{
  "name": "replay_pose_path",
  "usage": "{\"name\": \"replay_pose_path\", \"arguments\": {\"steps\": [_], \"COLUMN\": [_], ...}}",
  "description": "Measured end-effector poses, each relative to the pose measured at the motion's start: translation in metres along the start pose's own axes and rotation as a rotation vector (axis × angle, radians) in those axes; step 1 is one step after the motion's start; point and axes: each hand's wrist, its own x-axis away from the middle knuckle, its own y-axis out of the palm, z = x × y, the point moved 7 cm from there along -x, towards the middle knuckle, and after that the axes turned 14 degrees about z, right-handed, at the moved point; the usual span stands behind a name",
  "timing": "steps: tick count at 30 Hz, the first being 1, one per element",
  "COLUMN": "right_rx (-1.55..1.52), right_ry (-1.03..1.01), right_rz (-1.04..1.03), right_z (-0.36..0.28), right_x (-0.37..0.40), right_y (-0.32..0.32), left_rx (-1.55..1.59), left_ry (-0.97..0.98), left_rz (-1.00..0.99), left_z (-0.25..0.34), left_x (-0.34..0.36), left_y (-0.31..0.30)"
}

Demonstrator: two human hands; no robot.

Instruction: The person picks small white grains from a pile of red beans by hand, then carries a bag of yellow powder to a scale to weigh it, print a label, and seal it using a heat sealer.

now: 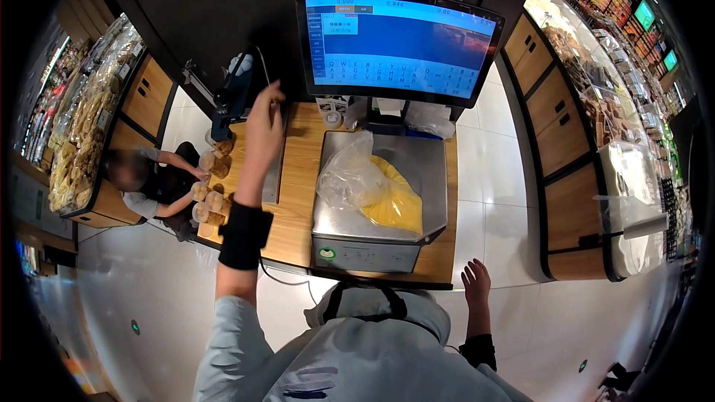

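Note:
My left hand (266, 123) is raised beside the left edge of the touchscreen (398, 41), near a dark upright device (232, 97) on the counter. Its fingers look loosely extended, and I see nothing in them. A clear plastic bag (350, 175) with yellow grain (393, 201) in its lower part lies tilted on the metal scale (331, 219). The bag's loose top spreads toward the left of the pan, and neither hand touches it. Low at the right, my right hand (477, 281) hangs beyond the counter's front corner, open with its fingers apart.
On the counter's left side (294, 216) stand several clear tubs (216, 201). Another person (167, 186) crouches there, hands at the tubs. Wooden display cabinets (562, 134) with packaged goods stand on both sides. A cable (287, 281) hangs by the counter's front edge.

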Motion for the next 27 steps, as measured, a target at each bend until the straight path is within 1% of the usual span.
{"name": "replay_pose_path", "arguments": {"steps": [2, 4, 5, 6, 8, 9, 14, 16, 17, 18, 20, 21, 22, 23, 24, 25, 26, 27], "right_rx": [0.024, 0.011, 0.016, 0.022, 0.024, 0.029, 0.004, -0.013, 0.014, 0.055, 0.106, 0.183, 0.148, 0.239, 0.364, 0.387, 0.434, 0.568], "right_ry": [0.010, 0.010, 0.019, 0.027, 0.021, 0.018, 0.022, 0.010, -0.007, -0.043, -0.142, -0.190, -0.327, -0.443, -0.579, -0.586, -0.583, -0.697], "right_rz": [-0.011, -0.013, -0.018, -0.022, -0.044, -0.064, -0.052, -0.053, -0.041, -0.047, -0.052, -0.049, -0.052, -0.075, -0.090, -0.097, -0.102, -0.111], "right_z": [0.006, 0.006, 0.009, 0.011, 0.010, 0.010, 0.009, 0.007, 0.008, 0.008, 0.008, 0.005, -0.006, -0.014, -0.007, -0.003, 0.004, -0.002], "right_x": [-0.002, 0.003, 0.003, 0.004, 0.007, 0.010, 0.012, 0.014, 0.012, 0.011, 0.006, 0.004, 0.010, 0.013, 0.000, -0.001, -0.006, 0.000], "right_y": [-0.001, 0.003, 0.004, 0.005, 0.009, 0.011, 0.012, 0.015, 0.014, 0.014, 0.017, 0.021, 0.030, 0.037, 0.039, 0.044, 0.049, 0.057], "left_rx": [-0.089, -0.275, -0.359, -0.359, -0.561, -0.599, -0.641, -0.626, -0.581, -0.492, -0.370, -0.231, -0.086, -0.021, 0.045, 0.068, -0.025, -0.028], "left_ry": [0.153, 0.252, 0.413, 0.415, 0.464, 0.494, 0.524, 0.490, 0.441, 0.497, 0.390, 0.396, 0.393, 0.371, 0.351, 0.421, 0.363, 0.301], "left_rz": [-0.045, -0.183, -0.184, -0.184, -0.254, -0.240, -0.284, -0.278, -0.267, -0.182, -0.162, -0.153, -0.152, -0.160, -0.161, -0.177, -0.223, -0.294], "left_z": [0.039, 0.065, 0.071, 0.072, 0.071, 0.067, 0.055, 0.054, 0.063, 0.073, 0.081, 0.095, 0.102, 0.099, 0.096, 0.092, 0.076, 0.066], "left_x": [-0.029, -0.038, -0.038, -0.040, -0.044, -0.048, -0.055, -0.057, -0.056, -0.054, -0.040, -0.028, -0.009, 0.015, 0.037, 0.062, 0.092, 0.116], "left_y": [0.009, 0.034, 0.050, 0.059, 0.082, 0.089, 0.104, 0.102, 0.095, 0.083, 0.063, 0.049, 0.035, 0.024, 0.010, 0.000, -0.010, -0.013]}}
